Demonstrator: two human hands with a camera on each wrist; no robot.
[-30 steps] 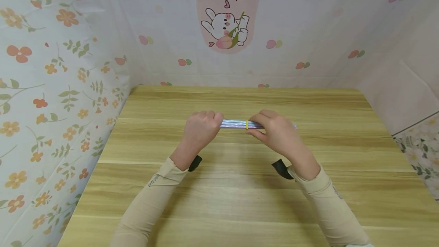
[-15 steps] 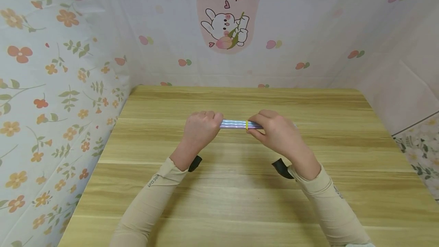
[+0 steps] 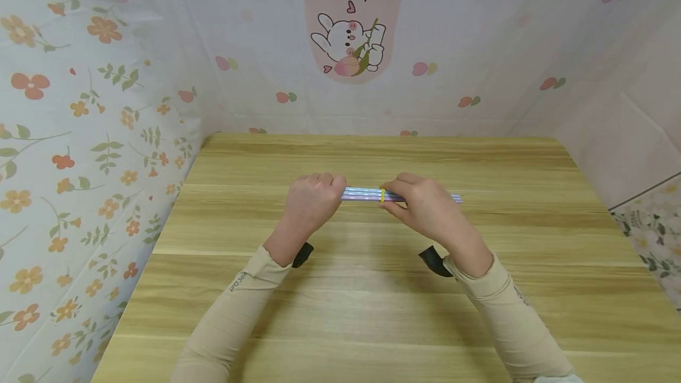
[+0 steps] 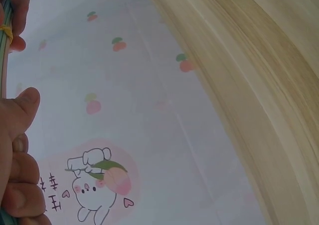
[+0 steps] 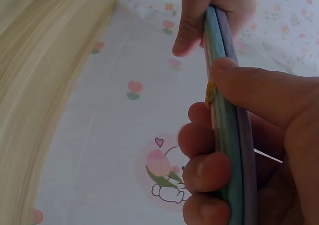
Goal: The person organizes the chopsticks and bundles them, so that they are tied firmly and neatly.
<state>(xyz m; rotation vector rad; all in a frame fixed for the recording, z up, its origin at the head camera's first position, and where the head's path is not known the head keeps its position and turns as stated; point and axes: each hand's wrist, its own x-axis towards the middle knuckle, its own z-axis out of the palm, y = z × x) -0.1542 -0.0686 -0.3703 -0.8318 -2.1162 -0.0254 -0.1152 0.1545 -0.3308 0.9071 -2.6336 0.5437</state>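
Observation:
A bundle of slim pencil-like sticks [image 3: 362,194] in blue, green, pink and purple lies level between my hands, above the table. A yellow band [image 3: 382,195], probably a rubber band, circles it near the middle. My left hand [image 3: 314,201] grips the bundle's left end in a fist, hiding that end. My right hand [image 3: 428,208] holds the right part, its thumb and forefinger right at the band. In the right wrist view, the right thumb [image 5: 259,88] presses along the sticks while the fingers curl round the other side. Stick tips [image 3: 457,198] poke out past the right hand.
The wooden table [image 3: 340,324] spreads under both arms. A white patterned cloth [image 3: 255,28] with a rabbit print hangs at its back edge, and a flowered cloth [image 3: 69,194] hangs on the left. Dark straps [image 3: 436,262] stick out at the wrists.
The right hand has shifted very slightly left along the bundle, and its right tips show a little more. The left hand keeps its place.

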